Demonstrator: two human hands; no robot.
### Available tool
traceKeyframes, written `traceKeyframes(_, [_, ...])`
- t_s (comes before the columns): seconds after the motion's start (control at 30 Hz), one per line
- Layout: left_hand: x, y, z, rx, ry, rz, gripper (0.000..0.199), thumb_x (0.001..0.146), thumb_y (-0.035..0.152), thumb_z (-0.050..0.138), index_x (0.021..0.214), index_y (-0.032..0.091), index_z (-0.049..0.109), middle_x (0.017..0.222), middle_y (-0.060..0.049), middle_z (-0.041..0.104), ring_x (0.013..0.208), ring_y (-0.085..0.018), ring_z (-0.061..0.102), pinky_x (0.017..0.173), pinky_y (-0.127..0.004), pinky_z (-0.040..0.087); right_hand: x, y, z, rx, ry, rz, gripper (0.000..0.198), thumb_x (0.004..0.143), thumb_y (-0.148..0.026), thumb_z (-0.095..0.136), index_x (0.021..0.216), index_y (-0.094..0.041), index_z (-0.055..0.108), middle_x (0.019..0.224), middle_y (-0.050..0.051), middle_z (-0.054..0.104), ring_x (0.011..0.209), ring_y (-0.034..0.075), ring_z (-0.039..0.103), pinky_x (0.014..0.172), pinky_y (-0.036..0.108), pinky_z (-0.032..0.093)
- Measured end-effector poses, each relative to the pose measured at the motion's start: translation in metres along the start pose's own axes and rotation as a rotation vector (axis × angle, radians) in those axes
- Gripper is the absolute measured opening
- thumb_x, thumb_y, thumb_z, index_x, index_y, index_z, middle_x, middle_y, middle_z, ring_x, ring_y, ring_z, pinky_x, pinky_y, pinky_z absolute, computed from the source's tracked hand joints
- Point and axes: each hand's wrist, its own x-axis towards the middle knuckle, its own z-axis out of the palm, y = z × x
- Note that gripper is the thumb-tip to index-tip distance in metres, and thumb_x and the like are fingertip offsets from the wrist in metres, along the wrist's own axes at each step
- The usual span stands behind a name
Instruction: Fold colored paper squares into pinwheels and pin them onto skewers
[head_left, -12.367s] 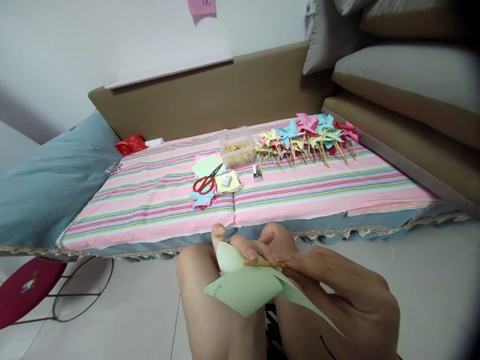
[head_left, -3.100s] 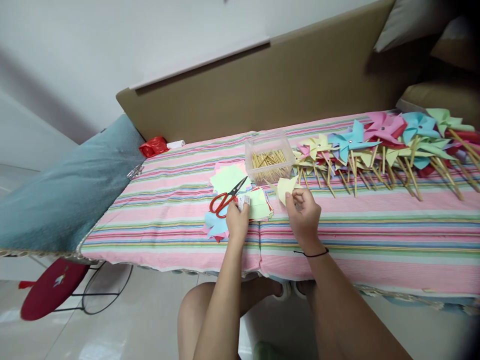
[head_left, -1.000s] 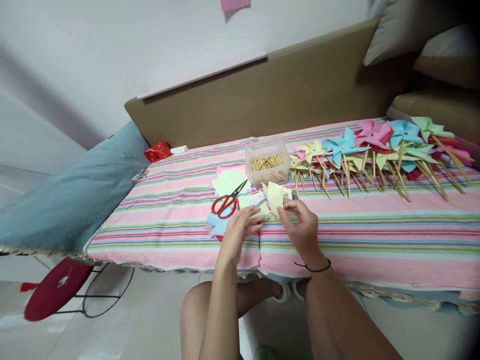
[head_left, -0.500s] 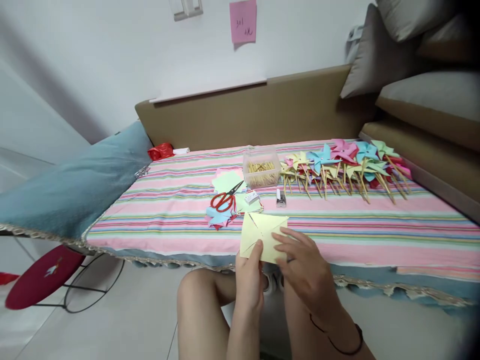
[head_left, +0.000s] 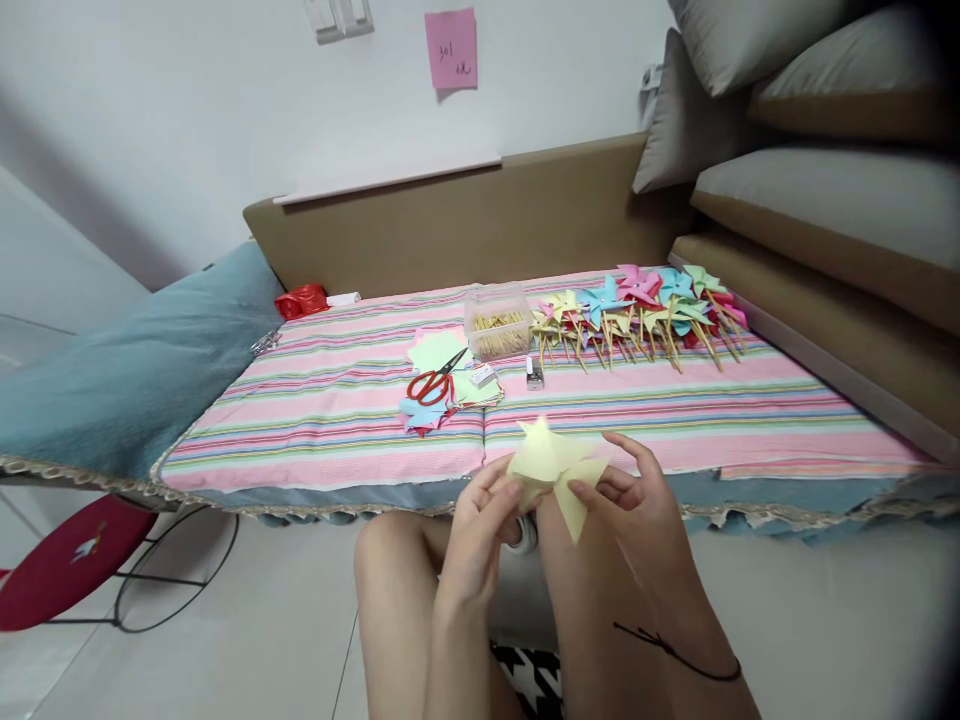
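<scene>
A pale yellow pinwheel paper (head_left: 541,458) is held over my knees, its corners bent and standing out from the middle. My left hand (head_left: 484,515) pinches its left side between thumb and fingers. On the other side, my right hand (head_left: 634,500) grips a flap that points down, thumb on top. Beyond the hands, on the striped cloth (head_left: 315,420), lie red-handled scissors (head_left: 433,385) across stacked coloured paper (head_left: 442,350). Beside them are a small white box (head_left: 482,376) and a small dark and white item (head_left: 534,373), too small to make out.
A clear plastic box (head_left: 497,320) holds many thin sticks. To its right lies a pile of finished pinwheels (head_left: 637,305) on sticks. Grey cushions (head_left: 817,200) fill the right end. A red bag (head_left: 301,300) sits at the back left, and a dark red stool (head_left: 75,560) stands on the floor.
The flat yellow square with cut diagonals is now bent, its corners raised. My right hand has gone from hovering spread at its right edge to gripping a flap. The view has shifted right.
</scene>
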Motion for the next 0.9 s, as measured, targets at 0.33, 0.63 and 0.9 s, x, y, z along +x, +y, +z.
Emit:
traceKeyframes(0.33, [-0.007, 0.005, -0.013, 0.177, -0.039, -0.071, 0.036, 0.068, 0.034, 0.077, 0.097, 0.016, 0.066, 0.072, -0.003, 0.069, 0.058, -0.012, 0.060, 0.050, -0.020, 0.042, -0.013, -0.004, -0.024, -0.154, -0.138, 0.050, 0.081, 0.064, -0.040, 0.080, 0.131, -0.025, 0.037, 0.076, 0.004, 0.074, 0.071, 0.023, 0.070, 0.064, 0.033, 0.055])
traceKeyframes(0.63, [-0.009, -0.003, -0.006, 0.166, 0.036, -0.038, 0.037, 0.061, 0.029, 0.081, 0.089, 0.016, 0.059, 0.071, -0.003, 0.070, 0.058, -0.013, 0.063, 0.055, -0.022, 0.047, -0.014, -0.003, -0.026, -0.138, -0.029, 0.011, 0.079, 0.061, -0.042, 0.082, 0.126, -0.021, 0.044, 0.076, 0.005, 0.074, 0.073, 0.023, 0.070, 0.067, 0.034, 0.055])
traceKeyframes(0.9, [-0.017, 0.001, 0.000, 0.154, -0.144, -0.040, 0.026, 0.075, 0.031, 0.071, 0.091, 0.019, 0.056, 0.074, -0.001, 0.070, 0.062, -0.011, 0.062, 0.066, -0.022, 0.046, -0.017, -0.006, -0.023, -0.091, 0.031, -0.012, 0.074, 0.058, -0.038, 0.084, 0.121, -0.023, 0.049, 0.077, 0.004, 0.074, 0.073, 0.023, 0.070, 0.067, 0.035, 0.055])
